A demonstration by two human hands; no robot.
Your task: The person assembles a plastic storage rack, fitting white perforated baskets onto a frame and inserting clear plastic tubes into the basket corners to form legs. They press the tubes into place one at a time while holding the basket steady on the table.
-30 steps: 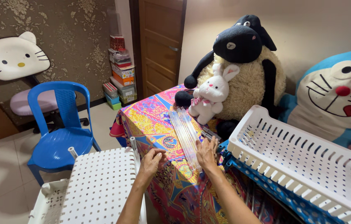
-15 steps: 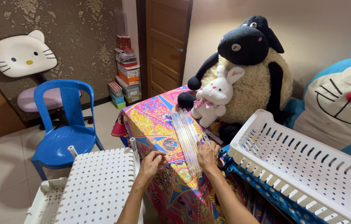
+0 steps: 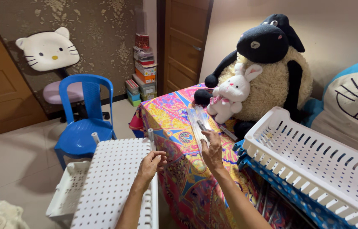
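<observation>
My right hand (image 3: 211, 149) rests on a long clear plastic bag of grey tubes (image 3: 197, 121) that lies on the colourful patterned cloth (image 3: 174, 127). Its fingers curl over the near end of the bag. My left hand (image 3: 150, 165) hovers at the right edge of a white perforated plastic shelf (image 3: 111, 182), just below a short grey post (image 3: 150, 136) at the shelf's corner; its fingers are bent and hold nothing that I can see.
A white slotted basket (image 3: 314, 157) lies on a blue one (image 3: 272, 186) at the right. Behind are a black-and-cream sheep plush (image 3: 268, 63), a white rabbit plush (image 3: 232, 91) and a blue cat plush (image 3: 352, 106). A blue plastic chair (image 3: 83, 114) stands on the left.
My left hand has drawn back from the cloth toward the white shelf's edge. My right hand stays on the bag of tubes. The camera has shifted slightly.
</observation>
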